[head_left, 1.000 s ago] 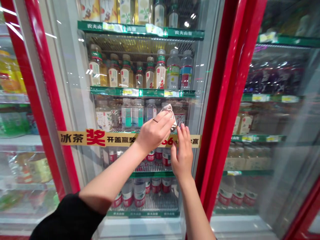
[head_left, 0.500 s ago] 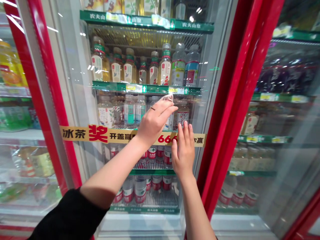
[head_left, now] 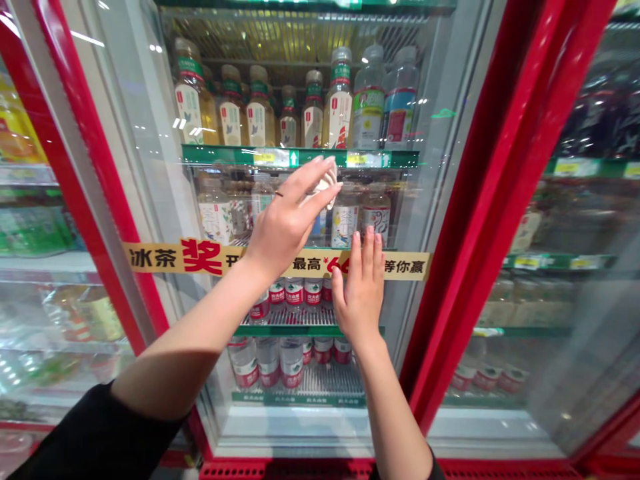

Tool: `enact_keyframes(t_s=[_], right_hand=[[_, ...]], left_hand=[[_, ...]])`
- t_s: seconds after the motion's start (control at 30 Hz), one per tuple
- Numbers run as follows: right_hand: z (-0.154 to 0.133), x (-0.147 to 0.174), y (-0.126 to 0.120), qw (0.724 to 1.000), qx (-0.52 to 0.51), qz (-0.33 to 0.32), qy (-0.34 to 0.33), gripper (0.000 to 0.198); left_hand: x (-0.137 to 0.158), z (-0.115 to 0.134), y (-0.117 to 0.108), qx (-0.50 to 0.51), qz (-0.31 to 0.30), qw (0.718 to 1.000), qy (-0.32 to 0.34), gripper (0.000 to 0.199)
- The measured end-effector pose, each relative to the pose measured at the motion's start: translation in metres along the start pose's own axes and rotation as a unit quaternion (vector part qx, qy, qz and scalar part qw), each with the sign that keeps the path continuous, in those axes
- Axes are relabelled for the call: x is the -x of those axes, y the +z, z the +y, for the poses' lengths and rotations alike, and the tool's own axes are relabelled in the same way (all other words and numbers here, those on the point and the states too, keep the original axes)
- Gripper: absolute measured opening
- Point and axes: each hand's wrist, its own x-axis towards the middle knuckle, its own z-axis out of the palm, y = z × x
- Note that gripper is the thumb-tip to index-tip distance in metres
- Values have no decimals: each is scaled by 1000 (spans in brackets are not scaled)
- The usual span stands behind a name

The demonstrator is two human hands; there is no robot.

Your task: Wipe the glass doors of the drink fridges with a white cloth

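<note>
My left hand [head_left: 286, 223] is raised at the glass door [head_left: 435, 180] of a drinks fridge, a dark ring on one finger. Its fingers are closed around a crumpled white cloth [head_left: 329, 181], partly hidden behind them, just below a green shelf edge. Lower and to the right, my right hand [head_left: 361, 297] lies flat with fingers stretched upward. It covers part of a yellow printed strip [head_left: 156, 258] that runs across the door. Nothing is held in it.
Behind the glass, tea bottles [head_left: 339, 107] and red-labelled water bottles [head_left: 291, 360] stand on green-edged shelves. Red door frames [head_left: 475, 220] border the door. Neighbouring fridges hold more drinks on both sides. A red grille [head_left: 280, 469] runs along the bottom.
My left hand has moved left and slightly up across the glass with the cloth. The right hand stays flat on the strip. My view has tilted down, so the shelves sit higher.
</note>
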Motion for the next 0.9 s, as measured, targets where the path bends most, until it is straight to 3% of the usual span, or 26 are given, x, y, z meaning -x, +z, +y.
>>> enact_keyframes(t_s=[0.1,0.2,0.37,0.5,0.73,0.9], right_hand=[[-6,0,4,1000,-4,7,10,77],[-8,0,7,1000,-7,24,11,79],[-6,2,9,999,-5,33,4,82],[-8,4,10,999,-4,34,-15,83],[-13,8,16,999,-15,37,-13,91],[-11,9,16,999,-5,36,-18,91]], left_hand=[[-6,5,15,0,8,1000,-3,66],[6,13,19,-10,-2,1000,20,66],[44,14,-10,-30,-54,994,85,66],[52,2,-29,-57,-60,993,82,65],[26,14,3,-65,4,997,-37,69],[40,21,2,-83,-27,995,39,54]])
